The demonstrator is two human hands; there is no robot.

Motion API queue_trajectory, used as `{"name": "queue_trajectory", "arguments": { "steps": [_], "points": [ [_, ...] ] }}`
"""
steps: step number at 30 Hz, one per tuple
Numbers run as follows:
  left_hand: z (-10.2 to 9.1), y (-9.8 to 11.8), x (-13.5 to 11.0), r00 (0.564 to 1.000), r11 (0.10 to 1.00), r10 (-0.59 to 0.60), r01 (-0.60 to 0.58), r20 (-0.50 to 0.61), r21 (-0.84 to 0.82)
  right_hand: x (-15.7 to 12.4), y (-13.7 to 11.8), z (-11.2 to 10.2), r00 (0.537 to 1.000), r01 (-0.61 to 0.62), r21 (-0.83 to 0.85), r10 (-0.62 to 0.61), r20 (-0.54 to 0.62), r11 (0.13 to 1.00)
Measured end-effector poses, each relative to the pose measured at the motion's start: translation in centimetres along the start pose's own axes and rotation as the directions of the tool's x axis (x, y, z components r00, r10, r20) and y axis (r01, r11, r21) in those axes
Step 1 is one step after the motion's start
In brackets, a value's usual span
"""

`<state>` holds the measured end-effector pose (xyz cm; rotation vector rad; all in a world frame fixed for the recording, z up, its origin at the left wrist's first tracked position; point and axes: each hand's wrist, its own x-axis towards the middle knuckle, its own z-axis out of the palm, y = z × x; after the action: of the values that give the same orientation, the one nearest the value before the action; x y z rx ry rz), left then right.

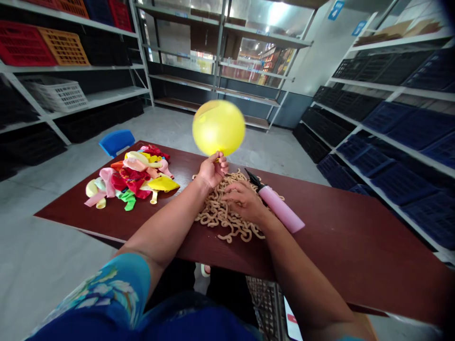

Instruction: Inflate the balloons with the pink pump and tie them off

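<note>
One inflated yellow balloon [218,127], motion-blurred, above bench [355,237] centre. Left hand [212,171] raised and closed, pinching its neck. Right hand [244,201] palm-down on one pile of tan curly pieces [213,215]; can't tell if it grips any. One pink pump [280,208] just beside it. One heap of flat balloons [133,180] near left edge. Open surface right of pump.

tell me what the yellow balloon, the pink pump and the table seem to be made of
The yellow balloon, pinched at the neck by the left hand: likely latex rubber, smooth and slightly glossy, stretched taut. The pink pump: probably hard plastic, a smooth satin tube with a black nozzle. The table: dark reddish-brown top, faintly shiny; looks like laminate, though varnished wood is possible.
</note>
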<state>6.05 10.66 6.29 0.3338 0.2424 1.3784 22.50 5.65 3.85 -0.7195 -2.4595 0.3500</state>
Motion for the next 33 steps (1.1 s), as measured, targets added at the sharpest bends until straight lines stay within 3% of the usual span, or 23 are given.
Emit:
{"name": "queue_trajectory", "arguments": {
  "steps": [5,14,17,20,23,26,29,31,33],
  "points": [
    [-0.5,0.0,0.2,0.997,0.999,0.046,-0.045,-0.067,0.011,0.1,0.3,0.1,0.985,0.117,-0.101,-0.102,0.139,0.988],
    [-0.7,-0.2,0.2,0.998,0.997,0.029,-0.025,-0.064,0.075,0.0,1.1,0.5,0.982,0.135,-0.012,-0.132,0.137,0.991],
    [-0.7,-0.3,0.3,0.996,0.994,0.031,-0.021,-0.089,0.109,-0.1,1.3,0.5,0.994,0.085,0.105,-0.091,0.055,0.991],
    [-0.7,-0.4,0.3,0.993,0.988,0.029,-0.011,-0.112,0.156,-0.1,1.2,-0.1,0.988,0.019,0.323,0.031,-0.150,0.946],
    [-0.7,-0.5,0.3,0.993,0.977,0.022,0.003,-0.118,0.213,-0.1,0.8,-0.8,0.903,-0.009,0.627,0.276,-0.330,0.779],
    [-0.3,-0.7,0.1,0.996,0.959,0.011,0.013,-0.083,0.282,0.0,0.5,-1.2,0.811,0.020,0.841,0.483,-0.329,0.540],
    [0.2,-1.1,-0.3,0.999,0.923,-0.013,0.026,-0.035,0.384,0.1,0.6,-1.5,0.755,0.114,0.912,0.562,-0.338,0.395],
    [0.4,-1.3,-0.6,0.999,0.893,-0.044,0.045,-0.011,0.447,0.1,0.9,-1.7,0.711,0.140,0.904,0.594,-0.376,0.404],
    [0.4,-1.6,-0.8,0.996,0.865,-0.085,0.075,-0.003,0.496,0.0,1.2,-1.9,0.683,0.069,0.835,0.584,-0.439,0.547]
  ]
}}
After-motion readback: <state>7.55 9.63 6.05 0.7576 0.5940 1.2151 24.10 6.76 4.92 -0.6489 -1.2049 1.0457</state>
